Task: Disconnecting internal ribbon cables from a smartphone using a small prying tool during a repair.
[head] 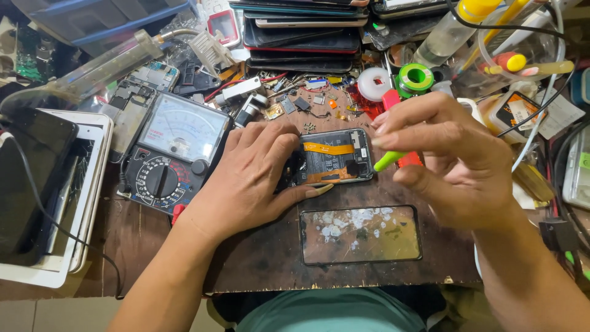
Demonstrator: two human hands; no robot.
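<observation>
An opened phone point(335, 157) with its back off lies on the dark wooden board point(258, 258), showing an orange flex cable and a black battery. My left hand point(252, 175) rests flat on the phone's left end and holds it down. My right hand point(445, 160) hovers just right of the phone, fingers curled around a light green tool point(388, 160) whose tip points at the phone's right edge. A detached phone back panel point(361, 233), smeared with white glue residue, lies below the phone.
An analogue multimeter point(172, 150) sits left of my left hand. A white tablet point(55, 197) with a black phone on it lies at far left. A stack of phones point(301, 31), tape rolls point(415, 77), bottles, cables and small loose parts crowd the back and right.
</observation>
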